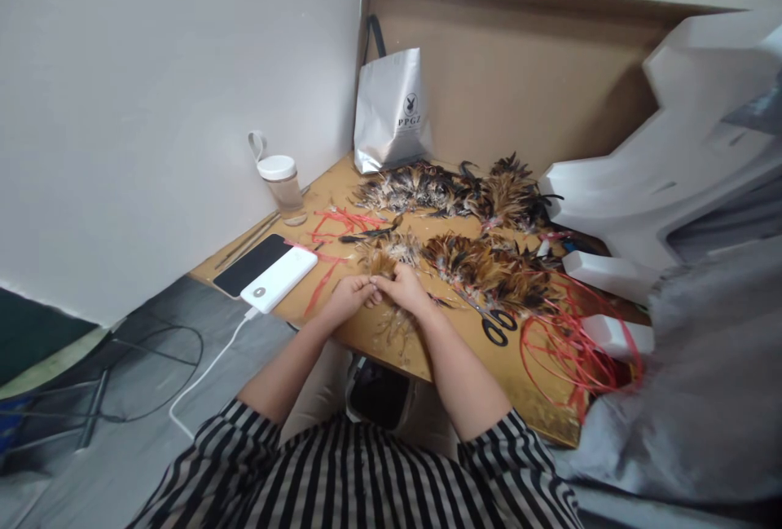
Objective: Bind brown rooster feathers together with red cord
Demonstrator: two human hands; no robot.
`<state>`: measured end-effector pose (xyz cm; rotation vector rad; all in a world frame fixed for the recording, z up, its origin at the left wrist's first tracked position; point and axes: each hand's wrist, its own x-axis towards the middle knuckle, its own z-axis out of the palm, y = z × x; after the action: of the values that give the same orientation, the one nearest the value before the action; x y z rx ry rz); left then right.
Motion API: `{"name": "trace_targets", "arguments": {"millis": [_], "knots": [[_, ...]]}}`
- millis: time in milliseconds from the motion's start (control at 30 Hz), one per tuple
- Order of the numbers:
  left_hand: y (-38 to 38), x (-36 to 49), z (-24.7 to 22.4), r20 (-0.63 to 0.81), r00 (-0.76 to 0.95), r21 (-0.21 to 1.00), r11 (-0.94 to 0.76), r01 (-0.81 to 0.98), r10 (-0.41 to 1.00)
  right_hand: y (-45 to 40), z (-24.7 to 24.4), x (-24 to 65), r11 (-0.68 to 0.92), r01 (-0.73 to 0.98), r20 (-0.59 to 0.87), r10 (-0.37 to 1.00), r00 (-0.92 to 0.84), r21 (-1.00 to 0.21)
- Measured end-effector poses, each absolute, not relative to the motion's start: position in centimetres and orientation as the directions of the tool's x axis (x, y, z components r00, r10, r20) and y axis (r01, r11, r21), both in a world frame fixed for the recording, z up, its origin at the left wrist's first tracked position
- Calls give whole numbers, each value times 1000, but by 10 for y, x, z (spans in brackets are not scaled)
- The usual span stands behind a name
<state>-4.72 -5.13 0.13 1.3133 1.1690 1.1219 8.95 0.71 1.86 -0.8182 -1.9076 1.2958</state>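
Note:
My left hand (353,298) and my right hand (401,288) meet at the near edge of the wooden table (366,341), fingertips together. Both are closed in a pinch around a small tuft of light brown feathers (381,257); its lower part is hidden by the fingers. Loose pale feathers (397,325) lie just below my right hand. Beyond and to the right sits a brown feather pile (501,268), with a darker feather row (428,187) behind it. Black-handled scissors (494,325) rest right of my right hand, blades against the pile.
Red plastic strips (568,341) tangle at the right, and more red strips (345,222) lie at left centre. A phone (250,264), white power bank (279,279) with cable, lidded cup (286,191), silver bag (391,113) and white foam pieces (617,337) surround the work area.

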Motion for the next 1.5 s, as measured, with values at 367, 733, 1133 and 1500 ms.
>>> {"name": "trace_targets", "arguments": {"millis": [367,733,1133,1500], "knots": [[-67,-55,-4,69,-302,990,-103,-99,951,27,22,102,227,-65,232,968,-94,-972],[-69,-62,-11,54,-409,956,-165,-242,911,33,23,112,331,134,291,923,-254,-934],[-70,-64,-6,27,-379,932,-161,-326,925,-13,21,80,618,495,225,734,-640,-611],[-70,-63,-3,-14,-285,949,-78,-307,958,-4,31,95,-197,-138,-120,894,-432,-971]]}}
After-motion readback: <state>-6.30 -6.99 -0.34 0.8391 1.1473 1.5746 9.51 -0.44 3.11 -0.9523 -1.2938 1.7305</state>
